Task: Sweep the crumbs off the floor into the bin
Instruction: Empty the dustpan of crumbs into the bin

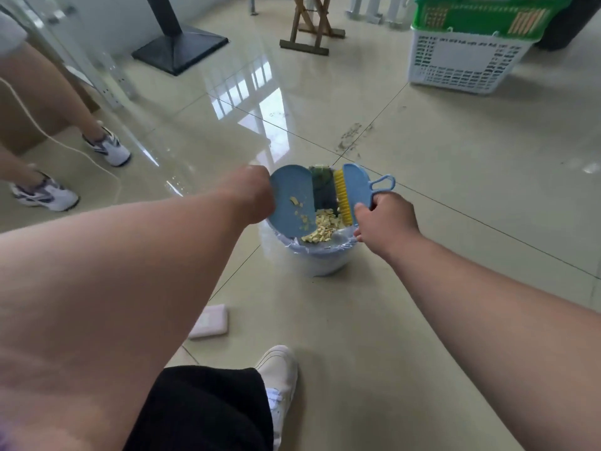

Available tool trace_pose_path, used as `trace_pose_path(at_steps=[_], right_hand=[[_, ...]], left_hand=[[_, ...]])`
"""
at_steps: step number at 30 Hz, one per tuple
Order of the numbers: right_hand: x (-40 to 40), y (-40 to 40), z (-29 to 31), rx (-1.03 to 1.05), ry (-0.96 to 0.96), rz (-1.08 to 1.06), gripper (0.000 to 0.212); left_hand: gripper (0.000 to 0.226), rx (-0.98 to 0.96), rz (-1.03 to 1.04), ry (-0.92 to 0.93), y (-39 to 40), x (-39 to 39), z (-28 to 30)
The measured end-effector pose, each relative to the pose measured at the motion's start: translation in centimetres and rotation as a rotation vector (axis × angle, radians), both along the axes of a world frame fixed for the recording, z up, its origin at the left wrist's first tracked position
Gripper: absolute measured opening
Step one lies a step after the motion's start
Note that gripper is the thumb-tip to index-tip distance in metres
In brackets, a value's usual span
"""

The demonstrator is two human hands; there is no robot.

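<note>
Right now I see the crumbs (320,224), pale yellow, heaped at the low edge of the blue dustpan (291,198), which is tilted over the bin (320,255), a small blue pail with a clear liner on the tiled floor (439,196). My left hand (255,195) grips the dustpan's left rim, fingers curled around it. My right hand (385,216) has its fingers clamped on the blue brush (356,190), whose yellow bristles (341,196) face the pan, just beside the crumbs. Nearer, a white shoe (279,369) and a pale flat pad (209,325) sit on the floor. Far right stands a white basket (465,65); at left, another person's sneakers (109,148).
</note>
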State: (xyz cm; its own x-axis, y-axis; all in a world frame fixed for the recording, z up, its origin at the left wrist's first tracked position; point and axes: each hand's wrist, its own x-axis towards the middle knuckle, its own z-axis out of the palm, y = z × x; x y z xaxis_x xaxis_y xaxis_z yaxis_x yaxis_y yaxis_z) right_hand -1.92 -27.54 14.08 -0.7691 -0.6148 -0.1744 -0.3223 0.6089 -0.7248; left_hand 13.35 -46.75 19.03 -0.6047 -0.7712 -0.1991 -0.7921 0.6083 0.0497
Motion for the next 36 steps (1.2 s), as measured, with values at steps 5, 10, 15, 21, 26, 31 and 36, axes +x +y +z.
trace_pose_path(at_steps=[5,10,15,21,26,31,36], right_hand=[[-0.2,-1.4,-2.9,0.205,0.128,0.125,0.015],[-0.6,-1.5,-3.8,0.130,0.217,0.052,0.014],[-0.8,-1.5,-3.6,0.139,0.199,0.014,0.021],[-0.3,-0.7,-3.5,0.145,0.179,-0.012,0.021],[0.0,-0.6,-3.8,-0.049,-0.064,-0.126,0.024],[0.4,-1.0,-3.9,-0.352,-0.511,-0.185,0.019],[0.6,-1.6,-3.8,-0.252,-0.349,-0.176,0.018]], left_hand=[[0.025,-0.094,-0.040,-0.070,-0.7,-0.5,-1.9],[0.026,-0.176,-0.091,-0.094,-0.8,-0.7,-2.7],[0.022,-0.183,-0.079,-0.093,-1.1,-0.1,-2.8],[0.018,-0.252,-0.156,-0.139,-0.4,-0.4,-1.3],[0.019,-0.253,-0.208,-0.118,0.7,-1.6,-0.4],[0.023,-0.120,-0.037,0.054,-0.1,-1.6,-1.4],[0.028,-0.027,-0.079,0.116,-0.5,-1.6,-2.5]])
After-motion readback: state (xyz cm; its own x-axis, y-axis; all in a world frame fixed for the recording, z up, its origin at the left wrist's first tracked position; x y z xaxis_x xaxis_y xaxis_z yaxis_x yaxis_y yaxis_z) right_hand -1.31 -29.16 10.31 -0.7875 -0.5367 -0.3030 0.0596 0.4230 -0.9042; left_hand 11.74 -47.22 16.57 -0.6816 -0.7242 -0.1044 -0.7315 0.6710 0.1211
